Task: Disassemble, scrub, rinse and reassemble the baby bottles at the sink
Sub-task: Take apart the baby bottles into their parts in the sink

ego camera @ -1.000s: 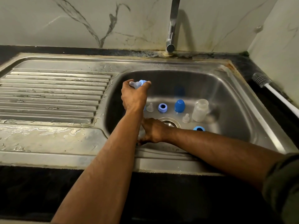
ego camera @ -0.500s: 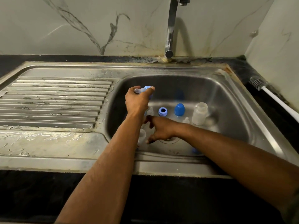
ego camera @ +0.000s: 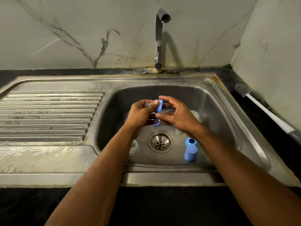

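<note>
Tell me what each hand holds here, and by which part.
Left hand pinches the blue collar ring by its rim, clear teat behind. Right hand curls round a clear bottle, mostly hidden; exact hold unclear.

Both forearms reach forward, left hand (ego camera: 140, 114) and right hand (ego camera: 176, 115) meeting, fingers (ego camera: 164, 98) curled (thumbs pinching).

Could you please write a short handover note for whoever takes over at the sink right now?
Left hand grips the blue collar with its nipple. Right hand holds a clear bottle against it, above the sink. On the basin floor: a blue cap and a blue ring right of the drain. Bottle brush lies on the counter. Tap is off. Left: finish this bottle, reassemble the rest.
</note>
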